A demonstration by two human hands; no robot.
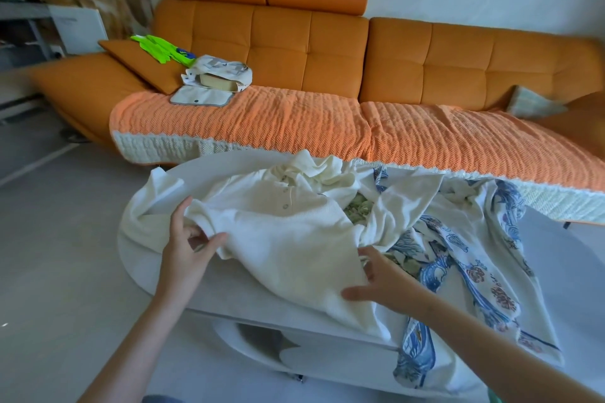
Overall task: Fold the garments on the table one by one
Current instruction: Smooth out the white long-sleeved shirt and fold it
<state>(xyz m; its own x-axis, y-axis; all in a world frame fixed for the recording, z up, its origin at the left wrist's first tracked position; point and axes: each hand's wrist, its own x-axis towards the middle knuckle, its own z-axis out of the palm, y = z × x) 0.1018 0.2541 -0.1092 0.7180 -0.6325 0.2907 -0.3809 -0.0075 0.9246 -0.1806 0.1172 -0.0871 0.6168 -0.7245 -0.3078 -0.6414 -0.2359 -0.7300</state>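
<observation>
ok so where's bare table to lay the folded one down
Bare table shows along the near left edge, between the left hand and the front rim, and in a thin strip at the far left, behind the cream shirt. The right half is crowded: the blue patterned garment covers it to the edge.

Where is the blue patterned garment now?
Head view: the blue patterned garment lies on the table's right side, by the right hand, partly under the cream shirt.
</observation>
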